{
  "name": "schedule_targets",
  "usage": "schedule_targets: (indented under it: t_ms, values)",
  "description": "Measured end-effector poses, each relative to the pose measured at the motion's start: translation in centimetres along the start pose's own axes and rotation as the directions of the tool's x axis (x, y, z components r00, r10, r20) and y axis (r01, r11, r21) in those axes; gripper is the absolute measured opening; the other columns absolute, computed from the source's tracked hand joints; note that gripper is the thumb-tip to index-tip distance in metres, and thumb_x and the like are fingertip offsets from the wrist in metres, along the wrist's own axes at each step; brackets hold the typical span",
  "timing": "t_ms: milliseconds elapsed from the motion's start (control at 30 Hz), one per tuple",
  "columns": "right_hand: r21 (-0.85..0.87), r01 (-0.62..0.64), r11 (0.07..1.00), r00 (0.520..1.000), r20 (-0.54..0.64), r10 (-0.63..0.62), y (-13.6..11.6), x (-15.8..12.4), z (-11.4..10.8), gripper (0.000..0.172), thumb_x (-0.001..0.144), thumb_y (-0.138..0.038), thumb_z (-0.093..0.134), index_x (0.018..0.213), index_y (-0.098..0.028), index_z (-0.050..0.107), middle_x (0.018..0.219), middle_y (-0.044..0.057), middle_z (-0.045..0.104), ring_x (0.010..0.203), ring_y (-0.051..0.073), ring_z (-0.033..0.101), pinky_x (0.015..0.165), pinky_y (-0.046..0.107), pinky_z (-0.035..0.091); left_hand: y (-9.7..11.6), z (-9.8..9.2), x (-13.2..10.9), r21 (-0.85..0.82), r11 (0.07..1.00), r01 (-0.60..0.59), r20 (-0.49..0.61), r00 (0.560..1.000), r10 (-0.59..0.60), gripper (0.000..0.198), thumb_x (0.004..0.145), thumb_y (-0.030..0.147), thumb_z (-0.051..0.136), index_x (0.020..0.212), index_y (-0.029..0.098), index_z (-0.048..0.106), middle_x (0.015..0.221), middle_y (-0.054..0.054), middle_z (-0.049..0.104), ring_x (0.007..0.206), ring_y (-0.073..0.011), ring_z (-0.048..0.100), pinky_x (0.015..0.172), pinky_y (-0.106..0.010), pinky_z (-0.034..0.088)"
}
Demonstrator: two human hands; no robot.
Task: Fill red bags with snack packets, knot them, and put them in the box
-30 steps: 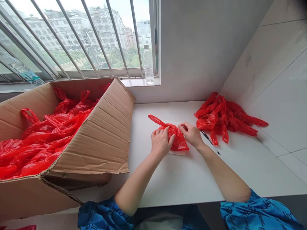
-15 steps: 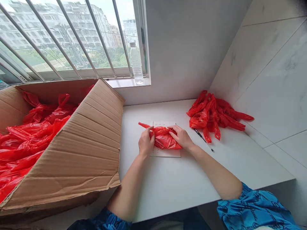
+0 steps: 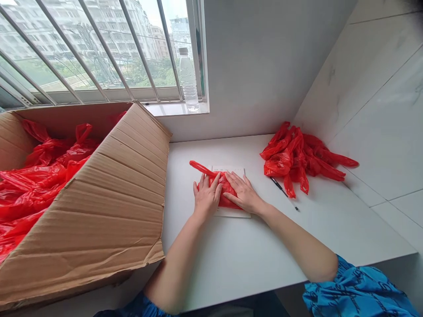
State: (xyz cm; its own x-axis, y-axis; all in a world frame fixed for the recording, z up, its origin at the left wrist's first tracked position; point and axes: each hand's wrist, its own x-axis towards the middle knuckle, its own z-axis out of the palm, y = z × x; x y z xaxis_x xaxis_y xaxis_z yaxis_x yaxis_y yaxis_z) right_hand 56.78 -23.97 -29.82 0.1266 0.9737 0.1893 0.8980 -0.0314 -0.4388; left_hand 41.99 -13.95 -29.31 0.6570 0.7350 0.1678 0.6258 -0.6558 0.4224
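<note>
A red plastic bag (image 3: 225, 187) lies on a white sheet of paper (image 3: 233, 212) in the middle of the white table (image 3: 251, 251). My left hand (image 3: 206, 198) rests flat on the bag's left part, fingers stretched out. My right hand (image 3: 243, 193) presses flat on its right part, fingers spread. One handle of the bag sticks out to the upper left, beyond my left hand.
A large open cardboard box (image 3: 99, 202) full of red bags (image 3: 39, 171) stands at the left. A heap of folded red bags (image 3: 299, 156) lies at the back right, a black pen (image 3: 283, 193) beside it. A water bottle (image 3: 188, 81) stands on the windowsill.
My hands went from pinching and gathering the bag to lying flat on it, and the bag is now pressed smaller. The view shifted slightly.
</note>
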Motion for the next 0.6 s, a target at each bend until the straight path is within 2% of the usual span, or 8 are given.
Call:
schedule_targets:
  t_ms: [100,233,600]
  values:
    - [-0.008,0.004,1.0,0.999,0.046,-0.003,0.39,0.09,-0.07,0.077,0.097,-0.065,0.032,0.159,-0.025,0.009,0.164,0.004,0.016,0.152,0.024,0.014,0.122,0.056,0.003,-0.2,-0.05,0.0,0.006,1.0,0.017,0.025,1.0,-0.017,0.05,0.103,0.04,0.021,0.151,0.038,0.034,0.156,-0.006,0.037,0.151,-0.0262,0.019,0.119,-0.061,0.014]
    - [-0.019,0.017,1.0,0.999,0.049,-0.016,0.71,0.1,-0.07,0.079,0.096,-0.067,0.033,0.159,-0.026,0.006,0.164,0.004,0.016,0.152,0.025,0.016,0.122,0.058,0.001,-0.12,-0.26,-0.04,0.013,1.0,0.017,0.034,0.999,-0.018,0.05,0.103,0.04,0.021,0.151,0.036,0.036,0.154,-0.005,0.041,0.15,-0.0263,0.021,0.119,-0.061,0.014]
    - [-0.004,-0.004,1.0,0.998,0.058,0.004,0.42,-0.04,-0.2,0.08,0.096,-0.069,0.03,0.159,-0.024,0.01,0.164,0.004,0.017,0.152,0.024,0.015,0.122,0.057,0.002,-0.03,-0.3,-0.06,0.01,1.0,0.024,0.048,0.999,-0.024,0.05,0.103,0.041,0.02,0.15,0.034,0.038,0.153,-0.005,0.043,0.15,-0.026,0.022,0.12,-0.061,0.011]
